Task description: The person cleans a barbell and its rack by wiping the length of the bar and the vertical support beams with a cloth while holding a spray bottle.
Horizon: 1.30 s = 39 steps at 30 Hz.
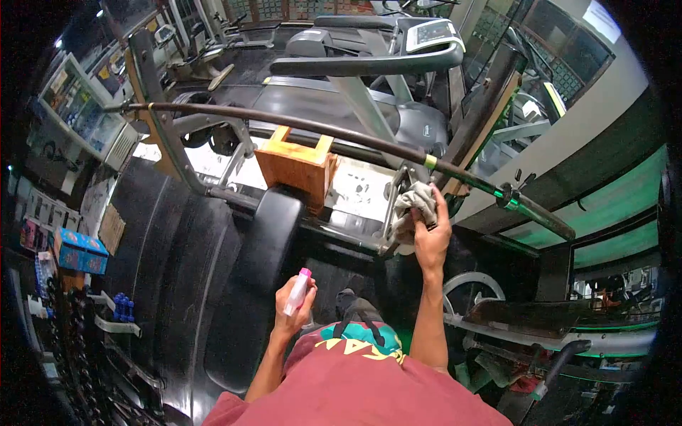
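My left hand [285, 321] is wrapped round a small pale bottle [296, 297] with a bright pink top, held low in front of my shirt. Bunched in my right hand [432, 245] is a grey cloth [419, 199], which overlaps the metal support at the right side of the bench-press rack in this view. Just above that hand runs a long barbell [298, 126], lying across the rack's two uprights. The black padded bench [266, 231] reaches back from the rack, to the left of my right hand.
A wooden stool or box [295, 167] stands behind the bench's head end. Beyond the barbell is a treadmill [426, 35]. At the left are a blue box [82, 250] and a dumbbell rack [117, 323]. A spoked wheel [472, 284] sits at the right.
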### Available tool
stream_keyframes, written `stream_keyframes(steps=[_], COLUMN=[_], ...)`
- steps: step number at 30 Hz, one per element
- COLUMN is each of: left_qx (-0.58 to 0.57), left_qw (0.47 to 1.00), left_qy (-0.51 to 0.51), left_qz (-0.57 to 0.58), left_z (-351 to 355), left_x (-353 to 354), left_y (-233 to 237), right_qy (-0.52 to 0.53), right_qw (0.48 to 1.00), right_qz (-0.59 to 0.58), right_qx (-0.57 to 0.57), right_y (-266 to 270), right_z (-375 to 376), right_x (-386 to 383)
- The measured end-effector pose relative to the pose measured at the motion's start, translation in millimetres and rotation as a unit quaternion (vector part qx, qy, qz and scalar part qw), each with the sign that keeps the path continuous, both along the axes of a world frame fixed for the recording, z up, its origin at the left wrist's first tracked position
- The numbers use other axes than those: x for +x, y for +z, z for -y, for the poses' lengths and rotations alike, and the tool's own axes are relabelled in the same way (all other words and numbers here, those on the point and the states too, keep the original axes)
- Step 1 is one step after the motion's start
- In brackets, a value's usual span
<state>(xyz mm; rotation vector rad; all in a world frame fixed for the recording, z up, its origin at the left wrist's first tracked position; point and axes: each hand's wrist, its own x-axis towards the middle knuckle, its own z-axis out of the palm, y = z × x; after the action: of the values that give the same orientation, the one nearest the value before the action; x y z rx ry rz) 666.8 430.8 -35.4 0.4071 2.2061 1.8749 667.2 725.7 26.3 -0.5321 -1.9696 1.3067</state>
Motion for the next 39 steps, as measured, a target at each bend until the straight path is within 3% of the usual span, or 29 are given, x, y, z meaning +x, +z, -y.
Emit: stream_keyframes(steps=[3,6,8,10,16,19,22,25,26,28,29,30,32,33,36,39], left_qx=[-0.016,-0.022,-0.009,-0.004,0.011,0.02,-0.02,-0.056,-0.055,-0.058,-0.037,-0.033,-0.017,-0.024,-0.043,-0.01], left_qw=[0.997,0.996,0.992,0.996,0.999,0.999,0.997,0.985,0.985,0.998,0.998,0.998,0.987,0.988,0.98,0.987], left_qy=[-0.022,-0.021,-0.006,0.023,0.029,0.028,0.028,0.011,0.01,-0.017,-0.02,-0.02,-0.045,-0.053,-0.047,-0.018], left_qz=[-0.071,-0.084,-0.129,-0.084,-0.043,0.009,-0.066,-0.164,-0.162,-0.025,-0.05,-0.049,-0.151,-0.141,-0.19,-0.158], left_z=[-26.7,-47.6,-57.9,-64.8,-87.5,-95.9,-101.6,-104.7,-104.4,-103.2,-105.4,-107.5,-110.1,-109.0,-105.1,-98.5], left_x=[-25.8,-44.4,-54.3,-57.3,-66.3,-73.5,-90.5,-104.3,-108.1,-116.7,-122.3,-128.2,-142.2,-148.4,-166.5,-177.5], left_y=[0.9,4.2,-1.4,-1.5,1.3,5.8,-0.1,-2.1,-1.5,-0.7,-8.2,-9.5,-9.4,-7.6,-3.4,4.7], right_qy=[-0.099,-0.135,-0.128,-0.112,0.064,0.176,0.134,-0.023,-0.076,-0.11,-0.079,-0.089,-0.089,-0.088,-0.012,0.143], right_qw=[0.967,0.956,0.925,0.898,0.921,0.949,0.966,0.958,0.955,0.952,0.956,0.927,0.921,0.921,0.917,0.922], right_qz=[-0.001,0.029,0.091,0.082,-0.024,-0.061,-0.074,-0.035,-0.013,0.048,0.09,0.124,0.133,0.131,0.195,0.234], right_qx=[0.235,0.26,0.347,0.417,0.383,0.252,0.21,0.285,0.287,0.281,0.268,0.342,0.354,0.356,0.346,0.273], right_y=[19.8,15.2,8.3,8.8,10.7,31.6,41.4,41.8,41.0,30.9,14.6,17.3,24.2,26.1,33.6,36.1], right_z=[-30.8,-55.0,-57.7,-51.1,2.1,6.5,-20.0,-59.6,-67.7,-78.5,-82.8,-74.1,-61.5,-56.0,-45.0,-42.1], right_x=[-12.8,-46.9,-77.3,-104.2,-169.7,-160.0,-131.8,-95.0,-84.7,-78.1,-79.2,-86.5,-100.4,-109.9,-140.7,-172.6])
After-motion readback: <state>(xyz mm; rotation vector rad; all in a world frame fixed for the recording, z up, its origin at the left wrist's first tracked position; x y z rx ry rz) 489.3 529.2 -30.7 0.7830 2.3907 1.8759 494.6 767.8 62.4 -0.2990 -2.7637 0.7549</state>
